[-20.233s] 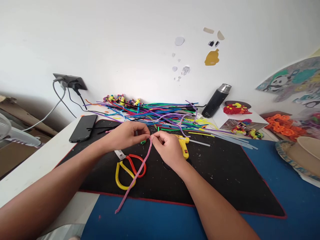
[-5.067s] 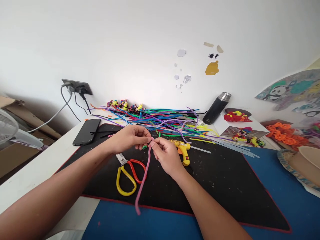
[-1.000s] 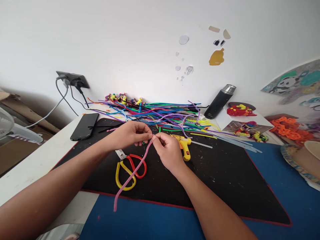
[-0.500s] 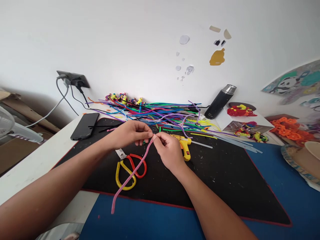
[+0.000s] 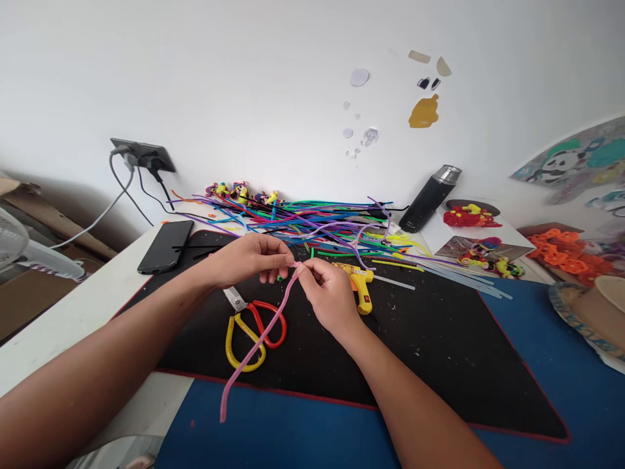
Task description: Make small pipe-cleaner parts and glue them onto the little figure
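A pink pipe cleaner runs from between my fingertips down toward the front edge of the black mat. My left hand pinches its upper end, which looks bent or twisted. Close beside it, my right hand pinches the same pipe cleaner between thumb and index finger. Below the hands lie scissors with one yellow and one red handle; the hanging strand crosses over the handles. A yellow glue gun rests just behind my right hand, partly hidden by it.
Many coloured pipe cleaners are heaped along the wall. A phone lies at the left. A black thermos leans at the back right, near small red and yellow figures. Clear glue sticks lie on the right.
My left hand has shifted slightly left, opening a small gap between the fingertips where pink pipe cleaner now shows. The loose end has swung slightly. My right hand has barely moved.
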`<action>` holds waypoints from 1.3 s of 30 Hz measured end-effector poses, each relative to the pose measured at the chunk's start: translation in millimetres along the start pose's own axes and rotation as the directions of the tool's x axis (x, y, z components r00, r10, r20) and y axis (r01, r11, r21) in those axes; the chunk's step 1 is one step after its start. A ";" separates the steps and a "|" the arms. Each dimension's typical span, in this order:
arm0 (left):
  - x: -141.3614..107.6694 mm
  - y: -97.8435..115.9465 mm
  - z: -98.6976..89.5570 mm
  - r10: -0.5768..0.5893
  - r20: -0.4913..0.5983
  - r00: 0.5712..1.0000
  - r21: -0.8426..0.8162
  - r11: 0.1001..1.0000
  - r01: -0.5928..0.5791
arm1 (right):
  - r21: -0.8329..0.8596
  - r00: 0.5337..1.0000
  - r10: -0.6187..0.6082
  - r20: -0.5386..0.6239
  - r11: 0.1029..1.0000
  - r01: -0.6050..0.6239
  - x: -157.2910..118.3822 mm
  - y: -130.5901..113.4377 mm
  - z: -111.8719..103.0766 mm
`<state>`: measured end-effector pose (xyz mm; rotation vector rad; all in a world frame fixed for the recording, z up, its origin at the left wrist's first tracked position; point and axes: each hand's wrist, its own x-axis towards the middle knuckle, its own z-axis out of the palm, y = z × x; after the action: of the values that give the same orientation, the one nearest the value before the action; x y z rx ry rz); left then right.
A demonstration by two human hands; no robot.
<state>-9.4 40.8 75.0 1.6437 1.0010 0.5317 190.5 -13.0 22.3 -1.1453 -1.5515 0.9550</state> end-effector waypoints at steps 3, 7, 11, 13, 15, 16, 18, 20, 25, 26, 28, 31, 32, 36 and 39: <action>0.1 -0.9 1.1 -0.005 -0.012 1.000 -0.001 1.000 0.005 | -0.017 1.000 -0.027 -0.001 0.999 0.027 -0.3 1.6 0.5; 1.0 0.5 7.0 -0.002 -0.017 1.000 -0.036 0.999 0.002 | -0.018 0.999 -0.045 -0.001 0.999 0.045 0.2 2.2 0.5; 2.1 3.4 15.9 -0.005 -0.091 0.996 -0.119 0.993 -0.006 | -0.017 0.998 -0.057 -0.014 0.998 0.057 0.9 3.1 0.1; 2.3 3.9 17.2 0.002 -0.117 0.993 -0.125 0.992 -0.017 | -0.006 0.999 -0.051 -0.021 0.999 0.051 1.4 3.2 -0.2; 1.9 3.8 15.2 0.020 -0.114 0.993 -0.098 0.995 -0.032 | 0.014 0.999 -0.032 -0.025 0.999 0.032 2.1 2.3 -0.9; 1.5 3.6 13.2 0.035 -0.105 0.994 -0.075 0.996 -0.043 | 0.024 0.999 -0.023 -0.026 0.999 0.023 2.4 1.5 -1.3; 0.5 3.0 8.6 0.084 -0.104 0.991 -0.022 0.996 -0.087 | 0.032 1.000 -0.013 -0.026 0.999 0.013 2.9 -0.4 -2.2; -0.9 2.2 5.5 0.159 -0.126 0.979 0.047 0.987 -0.154 | 0.035 1.000 -0.010 -0.022 0.999 0.010 3.1 -2.2 -2.9; -3.5 0.2 6.9 0.386 -0.085 0.919 0.343 0.877 -0.336 | 0.061 1.000 0.013 -0.002 0.998 -0.013 2.9 -4.1 -2.5; -3.8 -0.1 7.4 0.415 -0.067 0.907 0.393 0.847 -0.358 | 0.062 1.000 0.014 0.000 0.998 -0.014 2.9 -4.0 -2.3; -4.2 -0.6 7.3 0.454 -0.040 0.890 0.467 0.796 -0.385 | 0.060 1.000 0.015 0.000 0.998 -0.015 2.9 -3.9 -1.8; -4.8 -1.0 4.3 0.489 -0.010 0.872 0.527 0.744 -0.411 | 0.053 1.000 0.015 0.004 0.998 -0.015 3.1 -4.2 -1.9; -5.0 -0.9 3.1 0.498 -0.003 0.867 0.539 0.731 -0.418 | 0.051 1.000 0.014 0.004 0.999 -0.014 3.2 -4.4 -2.1; -5.5 0.8 1.0 0.526 0.003 0.850 0.574 0.695 -0.432 | 0.047 1.000 0.013 0.004 0.999 -0.013 2.9 -5.5 -3.0; -5.9 2.0 2.4 0.524 0.005 0.852 0.586 0.688 -0.427 | 0.054 1.000 0.020 0.008 0.998 -0.021 2.2 -6.0 -3.2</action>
<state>-10.2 34.5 77.0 2.4784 0.8867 0.7749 191.9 -12.3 29.2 -1.1228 -1.5139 1.0099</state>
